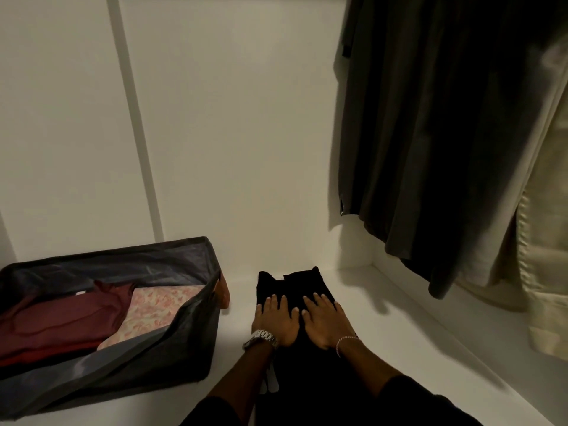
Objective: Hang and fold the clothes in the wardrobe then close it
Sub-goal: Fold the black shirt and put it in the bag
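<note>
Black garment (295, 284) folded flat on wardrobe shelf (384, 327), between fabric bin (123, 364) and hanging clothes. My left hand (276, 318) and right hand (325, 321) both press on it, fingers straight, palms down, side by side. Bin holds maroon top (61, 318) and floral piece (153, 309). Dark coat (430, 133) and cream garment (538, 256) hang at right.

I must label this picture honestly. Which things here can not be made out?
- Black garment, head view: its near part is hidden by both forearms and cut off by the bottom edge; too dark to tell its kind.
- Bin: left end cut off by the edge; the maroon cloth covers what lies below.
- Hanging clothes: tops and hangers cut off by the top edge.
- Left hand, right hand: palms hidden, flat on the garment.
</note>
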